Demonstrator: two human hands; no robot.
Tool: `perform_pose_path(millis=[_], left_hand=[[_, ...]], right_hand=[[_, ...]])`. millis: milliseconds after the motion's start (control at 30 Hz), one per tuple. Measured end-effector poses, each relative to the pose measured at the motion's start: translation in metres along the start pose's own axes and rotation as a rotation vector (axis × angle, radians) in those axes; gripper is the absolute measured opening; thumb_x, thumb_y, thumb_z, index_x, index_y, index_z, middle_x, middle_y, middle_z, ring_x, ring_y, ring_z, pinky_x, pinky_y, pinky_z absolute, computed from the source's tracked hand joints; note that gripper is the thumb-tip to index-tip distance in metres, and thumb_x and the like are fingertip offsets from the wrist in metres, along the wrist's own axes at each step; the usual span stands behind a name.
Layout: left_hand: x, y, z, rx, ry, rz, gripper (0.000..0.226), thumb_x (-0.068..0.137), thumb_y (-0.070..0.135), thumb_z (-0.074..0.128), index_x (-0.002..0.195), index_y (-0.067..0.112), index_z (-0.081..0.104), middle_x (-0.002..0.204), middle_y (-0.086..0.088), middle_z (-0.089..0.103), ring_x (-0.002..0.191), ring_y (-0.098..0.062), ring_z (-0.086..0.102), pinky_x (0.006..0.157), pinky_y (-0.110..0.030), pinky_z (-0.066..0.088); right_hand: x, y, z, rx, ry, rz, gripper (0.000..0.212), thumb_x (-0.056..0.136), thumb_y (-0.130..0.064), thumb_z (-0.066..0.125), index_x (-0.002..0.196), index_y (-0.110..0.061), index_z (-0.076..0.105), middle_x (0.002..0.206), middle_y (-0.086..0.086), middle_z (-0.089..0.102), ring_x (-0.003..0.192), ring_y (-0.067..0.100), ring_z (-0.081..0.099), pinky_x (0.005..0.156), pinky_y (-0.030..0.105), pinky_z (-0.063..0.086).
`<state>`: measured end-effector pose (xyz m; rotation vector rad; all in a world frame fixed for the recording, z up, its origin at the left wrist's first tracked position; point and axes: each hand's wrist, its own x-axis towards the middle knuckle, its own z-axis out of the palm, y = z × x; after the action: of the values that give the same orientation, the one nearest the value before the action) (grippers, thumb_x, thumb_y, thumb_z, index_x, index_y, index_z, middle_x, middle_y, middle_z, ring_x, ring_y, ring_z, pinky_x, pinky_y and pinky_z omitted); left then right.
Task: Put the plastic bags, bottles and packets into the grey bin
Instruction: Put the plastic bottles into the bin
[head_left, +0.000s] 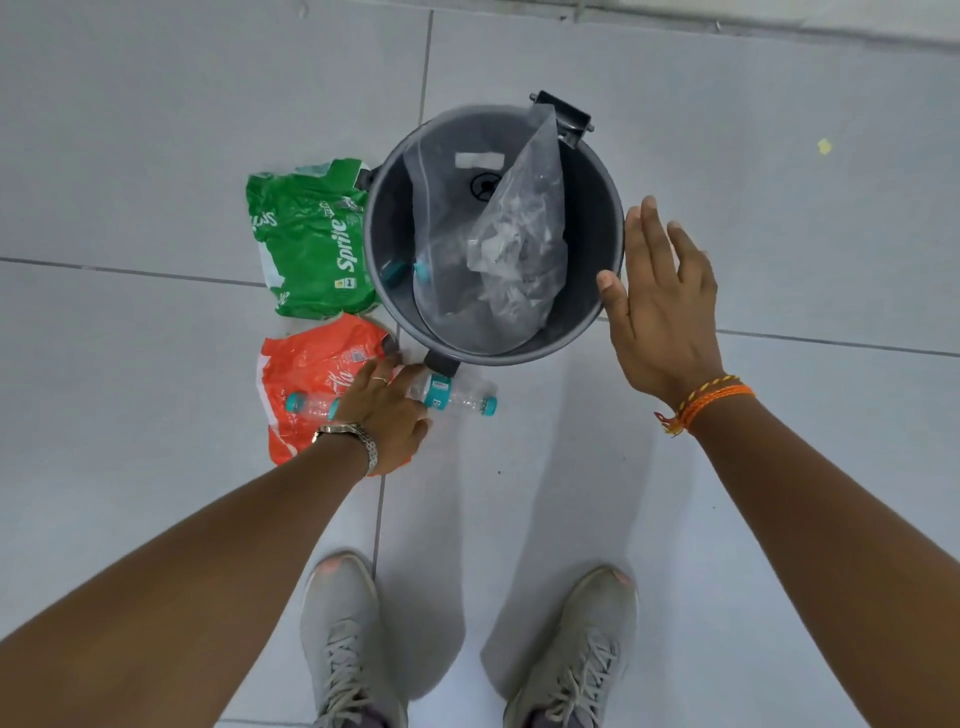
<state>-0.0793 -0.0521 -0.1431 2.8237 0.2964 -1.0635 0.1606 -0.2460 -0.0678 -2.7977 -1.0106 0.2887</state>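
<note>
Lying at the left of centre, a crumpled green plastic Sprite wrapper (311, 239) rests on the pale tiled floor (130, 156), its right edge touching the round grey plastic bin (597, 218). Just below it, a crumpled orange-red plastic wrapper (306, 374) lies flat with a small clear bottle with a teal cap (309, 404) on top of it. The left hand (387, 410), with a metal watch (353, 439) at the wrist, reaches down over that wrapper, fingers loosely spread and touching a second clear plastic bottle with a teal label (457, 396) beside the bin's base; whether it grips the bottle cannot be told. Inside the bin sit clear plastic bags (498, 249) and teal-capped bottles (400, 271). At the right, the right hand (662, 306), wearing an orange thread band (711, 400), hovers beside the bin's rim, fingers wide and empty.
</note>
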Motion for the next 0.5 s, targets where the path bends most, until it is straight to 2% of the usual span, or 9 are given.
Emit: perform_pose_path(millis=[67, 167, 233, 333, 400, 500], left_hand=[[-0.01, 0.006, -0.012, -0.005, 0.025, -0.002, 0.043, 0.098, 0.049, 0.038, 0.125, 0.034, 0.068, 0.158, 0.0, 0.035, 0.148, -0.033, 0.024, 0.124, -0.05, 0.016], [-0.047, 0.02, -0.038, -0.048, 0.096, 0.04, 0.046, 0.098, 0.051, 0.038, 0.117, 0.03, 0.074, 0.151, -0.004, 0.041, 0.134, -0.031, 0.039, 0.115, -0.045, 0.033], [-0.083, 0.029, -0.06, -0.079, 0.126, 0.074, 0.046, 0.096, 0.052, 0.042, 0.115, 0.026, 0.075, 0.147, -0.005, 0.045, 0.123, -0.027, 0.051, 0.104, -0.041, 0.044], [-0.142, 0.041, -0.099, -0.147, 0.228, 0.085, 0.037, 0.089, 0.052, 0.055, 0.101, 0.027, 0.08, 0.137, -0.003, 0.056, 0.098, -0.022, 0.066, 0.078, -0.038, 0.057], [-0.17, 0.042, -0.134, -0.261, 0.288, 0.064, 0.037, 0.088, 0.051, 0.05, 0.098, 0.03, 0.079, 0.132, -0.001, 0.057, 0.091, -0.02, 0.065, 0.066, -0.035, 0.059], [-0.173, 0.03, -0.178, -0.367, 0.502, 0.029, 0.04, 0.09, 0.047, 0.041, 0.108, 0.033, 0.074, 0.133, -0.001, 0.05, 0.096, -0.017, 0.053, 0.065, -0.031, 0.053]], right_hand=[[-0.002, 0.002, 0.001, 0.002, -0.037, 0.003, 0.067, 0.102, -0.056, 0.006, 0.156, -0.027, 0.031, 0.17, 0.002, 0.007, 0.154, 0.036, 0.015, 0.12, 0.058, 0.018], [-0.004, 0.002, -0.002, 0.012, -0.084, 0.023, 0.073, 0.098, -0.061, 0.0, 0.151, -0.031, 0.041, 0.17, 0.003, 0.006, 0.154, 0.037, 0.013, 0.121, 0.059, 0.015], [-0.002, 0.001, -0.006, 0.003, -0.106, 0.029, 0.076, 0.098, -0.062, 0.001, 0.146, -0.028, 0.049, 0.17, 0.003, 0.006, 0.154, 0.037, 0.013, 0.122, 0.06, 0.014], [0.0, 0.001, -0.009, -0.01, -0.151, 0.033, 0.076, 0.098, -0.062, 0.002, 0.143, -0.026, 0.052, 0.17, 0.004, 0.006, 0.154, 0.038, 0.012, 0.122, 0.061, 0.013], [0.001, 0.002, -0.01, -0.017, -0.168, 0.028, 0.077, 0.097, -0.063, 0.002, 0.144, -0.026, 0.05, 0.17, 0.005, 0.007, 0.154, 0.038, 0.011, 0.122, 0.061, 0.012], [0.002, 0.004, -0.012, -0.003, -0.179, 0.027, 0.076, 0.097, -0.064, 0.002, 0.147, -0.028, 0.046, 0.17, 0.006, 0.007, 0.154, 0.039, 0.01, 0.122, 0.06, 0.012]])
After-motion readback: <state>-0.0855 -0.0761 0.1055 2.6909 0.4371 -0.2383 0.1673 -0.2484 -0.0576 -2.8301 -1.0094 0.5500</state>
